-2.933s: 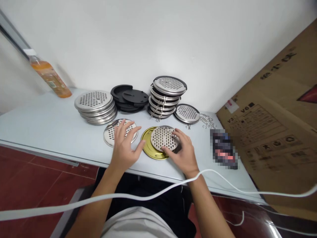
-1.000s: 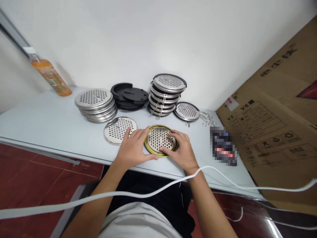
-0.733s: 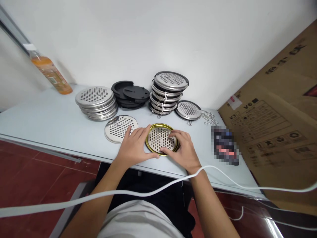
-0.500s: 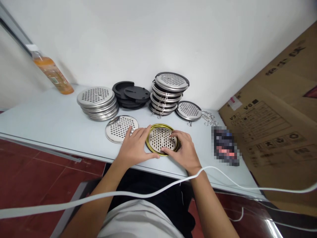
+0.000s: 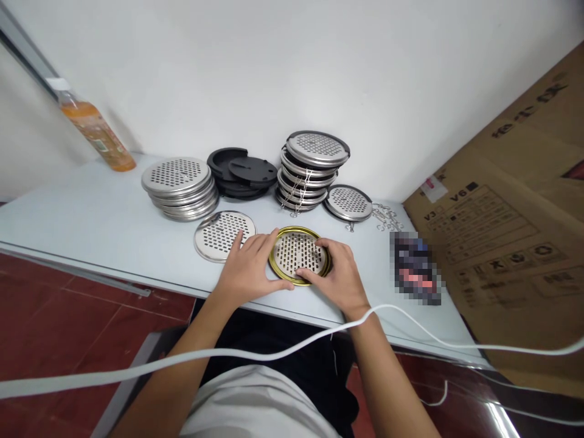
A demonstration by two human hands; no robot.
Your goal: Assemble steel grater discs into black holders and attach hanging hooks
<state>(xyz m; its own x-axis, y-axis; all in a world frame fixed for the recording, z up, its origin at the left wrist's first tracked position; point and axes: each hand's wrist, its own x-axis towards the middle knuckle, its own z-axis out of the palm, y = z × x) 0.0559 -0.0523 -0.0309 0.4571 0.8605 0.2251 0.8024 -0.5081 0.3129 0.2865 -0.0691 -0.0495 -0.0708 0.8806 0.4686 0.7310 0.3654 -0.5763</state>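
A gold ring dish [image 5: 292,233] lies near the front edge of the pale table [image 5: 91,225] with a perforated steel disc [image 5: 297,251] seated inside it. My left hand [image 5: 249,271] rests on the table against the dish's left rim, thumb along its near edge. My right hand [image 5: 337,275] cups the right rim, fingers on the disc's edge. Another perforated steel disc [image 5: 221,234] lies flat just left of my left hand.
Behind stand a stack of perforated steel discs [image 5: 177,185], a pile of black plastic rings [image 5: 239,173], a taller stack of assembled pieces [image 5: 312,170], one assembled piece [image 5: 349,202] and wire clips [image 5: 385,219]. An orange drink bottle [image 5: 93,134] leans far left. A cardboard box [image 5: 511,225] fills the right.
The steel disc, earlier lying half over the gold dish, now sits centred inside it. My left hand moved from the loose disc to the dish's left rim; little has changed in the last second.
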